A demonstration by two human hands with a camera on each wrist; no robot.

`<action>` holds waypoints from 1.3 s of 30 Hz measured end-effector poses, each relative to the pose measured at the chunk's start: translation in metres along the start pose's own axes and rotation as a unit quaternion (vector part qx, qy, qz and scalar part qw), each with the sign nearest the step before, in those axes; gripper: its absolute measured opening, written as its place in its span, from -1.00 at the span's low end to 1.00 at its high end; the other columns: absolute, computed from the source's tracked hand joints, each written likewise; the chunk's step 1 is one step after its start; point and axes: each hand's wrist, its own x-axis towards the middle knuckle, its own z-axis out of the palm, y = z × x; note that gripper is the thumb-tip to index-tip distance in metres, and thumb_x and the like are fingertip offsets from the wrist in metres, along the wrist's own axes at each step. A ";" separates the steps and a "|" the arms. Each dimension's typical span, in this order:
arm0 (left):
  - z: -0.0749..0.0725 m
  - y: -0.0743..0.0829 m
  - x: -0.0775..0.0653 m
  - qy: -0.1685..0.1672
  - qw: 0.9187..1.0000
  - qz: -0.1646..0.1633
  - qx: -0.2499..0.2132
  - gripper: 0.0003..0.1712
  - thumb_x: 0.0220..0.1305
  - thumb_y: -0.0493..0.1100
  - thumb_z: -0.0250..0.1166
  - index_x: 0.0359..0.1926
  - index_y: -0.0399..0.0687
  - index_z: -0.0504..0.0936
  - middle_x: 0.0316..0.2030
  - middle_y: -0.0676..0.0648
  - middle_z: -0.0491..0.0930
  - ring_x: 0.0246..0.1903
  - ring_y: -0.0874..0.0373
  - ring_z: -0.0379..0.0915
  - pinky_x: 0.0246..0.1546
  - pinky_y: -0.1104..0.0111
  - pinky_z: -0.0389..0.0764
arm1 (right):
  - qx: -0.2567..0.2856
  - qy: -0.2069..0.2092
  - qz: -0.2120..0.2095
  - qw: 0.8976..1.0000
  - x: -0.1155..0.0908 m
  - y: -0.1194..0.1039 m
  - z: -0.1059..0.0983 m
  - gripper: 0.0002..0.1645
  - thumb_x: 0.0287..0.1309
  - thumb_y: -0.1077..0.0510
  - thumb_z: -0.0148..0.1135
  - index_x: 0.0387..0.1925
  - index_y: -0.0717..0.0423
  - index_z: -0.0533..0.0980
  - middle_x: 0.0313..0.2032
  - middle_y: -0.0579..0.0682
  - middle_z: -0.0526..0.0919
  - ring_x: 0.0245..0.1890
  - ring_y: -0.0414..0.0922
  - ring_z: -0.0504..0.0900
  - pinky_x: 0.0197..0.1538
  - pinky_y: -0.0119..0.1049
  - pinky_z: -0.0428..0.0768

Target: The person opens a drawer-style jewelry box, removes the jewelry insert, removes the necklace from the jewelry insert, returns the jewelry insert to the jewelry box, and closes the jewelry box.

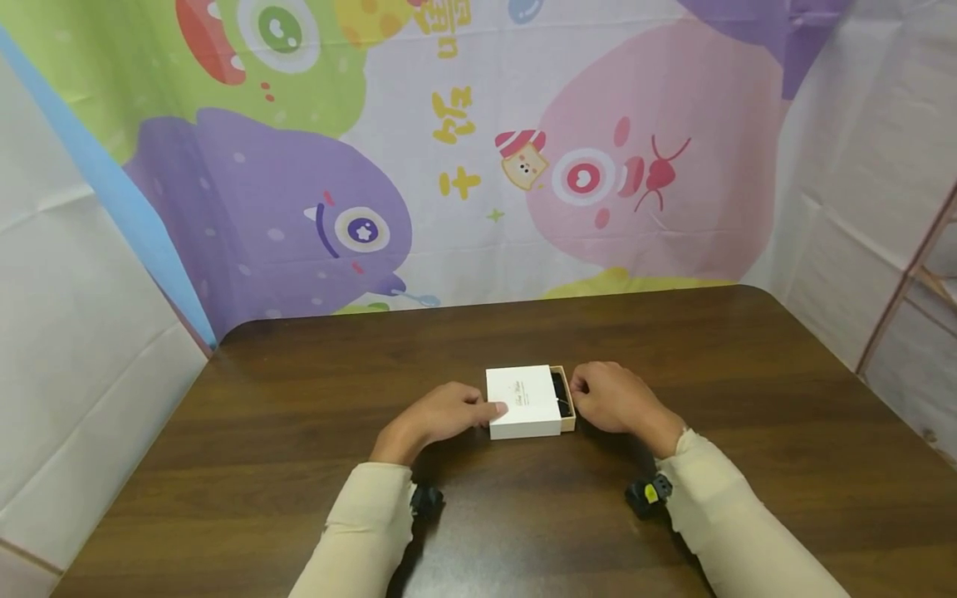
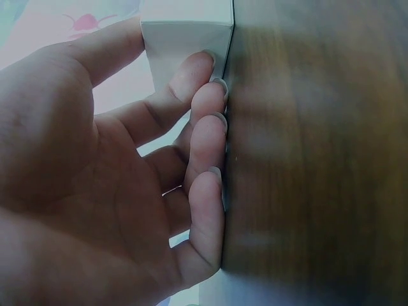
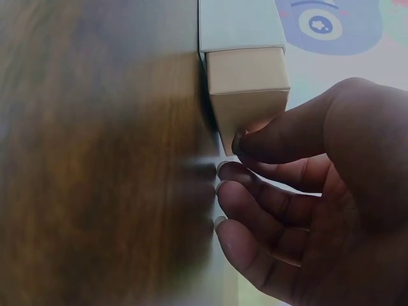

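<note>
A white slide-out gift box [image 1: 519, 399] with fine print on its lid lies flat on the table. Its tan inner drawer [image 1: 568, 422] sticks out a little on the right, showing something black [image 1: 559, 390] inside. My left hand [image 1: 449, 411] holds the white sleeve's left end, thumb on top and forefinger [image 2: 194, 73] against the end face. At the drawer's outer end, my right hand [image 1: 613, 397] has thumb [image 3: 268, 143] and forefinger brought together in a pinch. The other right fingers are bent, their tips near the tabletop.
Both hands work over a dark brown wooden table [image 1: 299, 465]. Behind it hangs a cloth [image 1: 463, 249] with cartoon monsters; pale sheets [image 1: 82, 332] hang at the sides. Small black devices [image 1: 428, 501] are worn at both wrists, over cream sleeves [image 1: 359, 523].
</note>
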 end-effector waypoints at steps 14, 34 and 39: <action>0.000 0.000 0.000 0.003 1.000 -0.004 0.004 -0.49 0.33 0.24 0.27 -0.44 -0.12 0.61 -0.54 0.03 0.41 -0.51 0.16 0.28 -0.46 0.31 0.30 | 0.005 0.000 -0.005 1.000 0.000 0.002 0.000 -0.85 0.24 0.22 0.14 -0.46 0.01 0.54 -0.44 -0.09 0.54 -0.42 -0.11 0.47 -0.29 -0.17 0.46; -0.001 0.000 0.000 0.002 1.000 0.000 0.009 -0.47 0.33 0.27 0.26 -0.45 -0.11 0.59 -0.55 0.03 0.39 -0.53 0.16 0.28 -0.48 0.31 0.30 | 0.012 -0.012 0.011 1.000 0.001 0.004 -0.004 -0.86 0.21 0.24 0.08 -0.43 0.06 0.54 -0.44 -0.07 0.54 -0.43 -0.10 0.47 -0.30 -0.17 0.45; 0.000 0.000 0.000 0.001 1.000 -0.003 0.014 -0.46 0.33 0.28 0.26 -0.44 -0.11 0.60 -0.55 0.03 0.40 -0.52 0.16 0.29 -0.48 0.31 0.31 | 0.017 -0.019 0.019 0.999 0.001 0.006 -0.003 -0.85 0.20 0.25 0.05 -0.42 0.06 0.54 -0.43 -0.07 0.54 -0.42 -0.10 0.48 -0.29 -0.17 0.45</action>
